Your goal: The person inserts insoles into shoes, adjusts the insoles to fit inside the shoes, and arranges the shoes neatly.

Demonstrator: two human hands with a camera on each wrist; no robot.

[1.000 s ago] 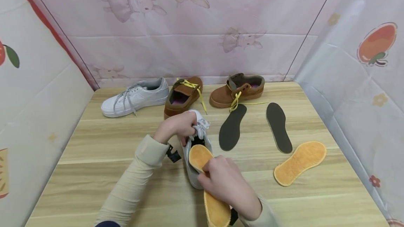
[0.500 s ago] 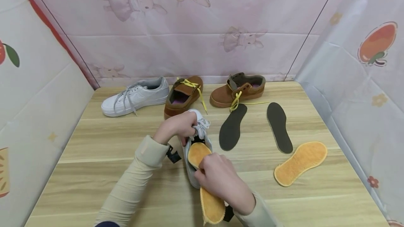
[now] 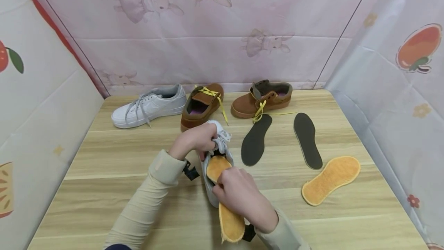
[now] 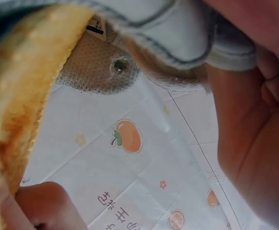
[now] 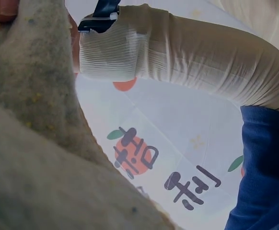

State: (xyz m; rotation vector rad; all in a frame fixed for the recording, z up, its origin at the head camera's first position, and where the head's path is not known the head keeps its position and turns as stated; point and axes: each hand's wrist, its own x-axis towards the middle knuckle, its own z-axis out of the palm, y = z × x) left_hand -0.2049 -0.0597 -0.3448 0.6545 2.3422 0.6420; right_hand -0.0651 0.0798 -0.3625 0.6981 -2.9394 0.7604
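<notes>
Nearest, on the pale wood-grain table (image 3: 104,188), the heel end of a fuzzy orange insole with grey felt backing (image 3: 231,225) sticks out below the person's right hand (image 3: 239,192). That hand pinches the insole around its middle with curled fingers, so one end shows behind the hand and the other ahead of it. The forward end lies at the opening of a white leather sneaker with pale laces (image 3: 212,200), just short of the laces; how deep it sits cannot be told.

Farther on, the left hand (image 3: 197,139) grips the sneaker's left side beside the laces. Compared with a second ago, the right hand and insole have shifted slightly forward and leftward, and the heel end, formerly cut off by the lower edge, now shows whole. The left hand and sneaker have stayed put.

To the right lies a matching fuzzy orange insole (image 3: 331,179), and beyond it two flat dark-grey insoles (image 3: 256,141) (image 3: 308,141). At the back stand two brown shoes with yellow laces (image 3: 199,113) (image 3: 261,103) and another white sneaker with grey laces (image 3: 150,107), before a pink rabbit-print wall (image 3: 215,22).
</notes>
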